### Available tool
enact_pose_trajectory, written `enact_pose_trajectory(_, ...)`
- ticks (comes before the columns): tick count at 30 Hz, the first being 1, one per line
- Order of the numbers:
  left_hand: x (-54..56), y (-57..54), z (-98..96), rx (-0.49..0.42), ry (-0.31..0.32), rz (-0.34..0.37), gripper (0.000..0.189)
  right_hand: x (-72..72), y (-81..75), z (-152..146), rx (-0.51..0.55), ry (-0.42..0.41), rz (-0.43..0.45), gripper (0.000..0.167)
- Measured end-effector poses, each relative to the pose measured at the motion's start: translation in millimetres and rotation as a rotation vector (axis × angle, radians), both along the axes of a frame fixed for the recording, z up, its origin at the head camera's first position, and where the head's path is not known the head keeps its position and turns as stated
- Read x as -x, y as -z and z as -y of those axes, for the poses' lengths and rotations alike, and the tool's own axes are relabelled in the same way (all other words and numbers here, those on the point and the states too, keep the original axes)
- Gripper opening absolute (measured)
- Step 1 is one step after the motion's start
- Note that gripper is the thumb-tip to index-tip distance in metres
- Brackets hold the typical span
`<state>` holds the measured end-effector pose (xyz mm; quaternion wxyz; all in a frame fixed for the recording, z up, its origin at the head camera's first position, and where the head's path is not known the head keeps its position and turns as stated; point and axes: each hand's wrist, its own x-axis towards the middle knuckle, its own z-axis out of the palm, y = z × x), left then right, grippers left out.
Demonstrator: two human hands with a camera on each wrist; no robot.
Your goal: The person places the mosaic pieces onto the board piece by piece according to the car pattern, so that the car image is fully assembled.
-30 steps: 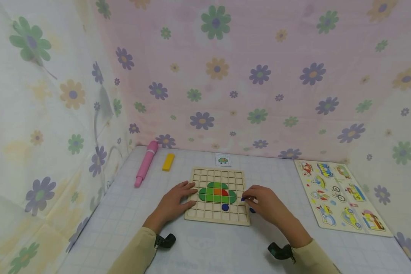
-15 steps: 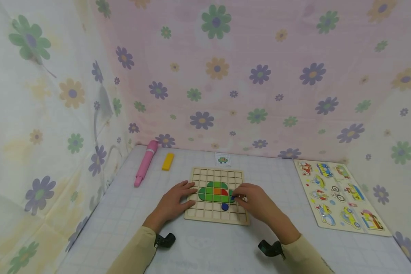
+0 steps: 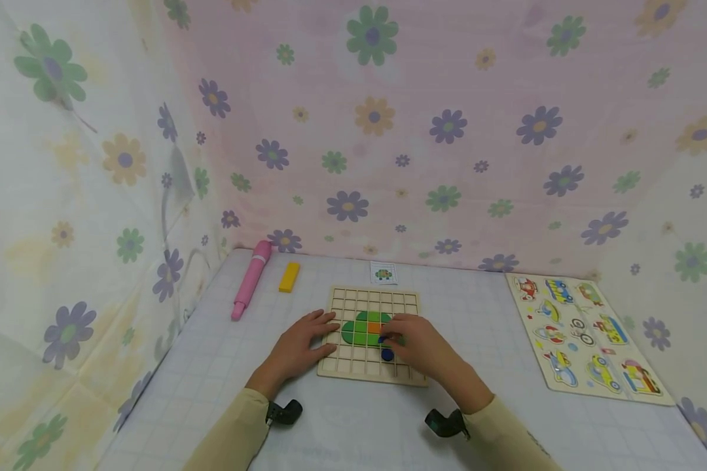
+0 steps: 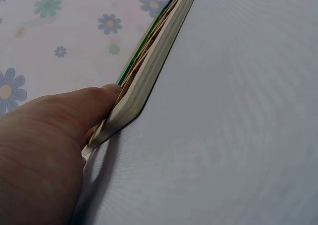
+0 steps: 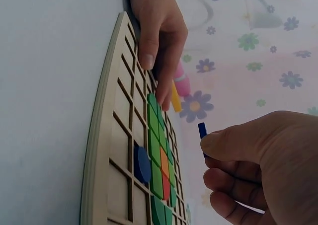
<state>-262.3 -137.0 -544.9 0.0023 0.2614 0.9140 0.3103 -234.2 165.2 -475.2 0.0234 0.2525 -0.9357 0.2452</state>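
Observation:
My left hand [image 3: 299, 345] rests on the left edge of a wooden grid board [image 3: 344, 371], fingers and thumb relaxed on the rim. Above the board, my right hand [image 3: 418, 347] pinches a small blue piece [image 5: 202, 130] between thumb and fingers, held clear of the grid. Below the piece, a blue round tile [image 5: 142, 164] sits on the board, standing out from its cell. Green tiles [image 3: 361, 339], an orange tile [image 3: 374, 328] and a red tile [image 5: 166, 187] fill cells in the middle. In the head view my right hand covers the right part of this pattern.
A small picture card [image 3: 383, 273] lies behind the board. To the back left are a yellow block [image 3: 289, 277] and a pink pen-like stick [image 3: 251, 281]. At the right lies a vehicle puzzle board [image 3: 589, 337]. Flowered cloth walls [image 3: 306, 98] surround the table.
My right hand has moved left from the board's right edge to over its middle, carrying the blue piece. My left hand stays put on the board's edge.

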Motion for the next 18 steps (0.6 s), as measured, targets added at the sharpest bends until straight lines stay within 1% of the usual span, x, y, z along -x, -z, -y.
enact_pose_trajectory(12, 0.9, 0.3, 0.8, -0.01, 0.007, 0.001, 0.05, 6.8, 7.7, 19, 0.026, -0.047, -0.01, 0.016)
enact_pose_trajectory(18, 0.8, 1.4, 1.8, -0.017, 0.011, -0.001, 0.05, 8.9, 12.4, 26, 0.025, -0.069, 0.012, 0.014)
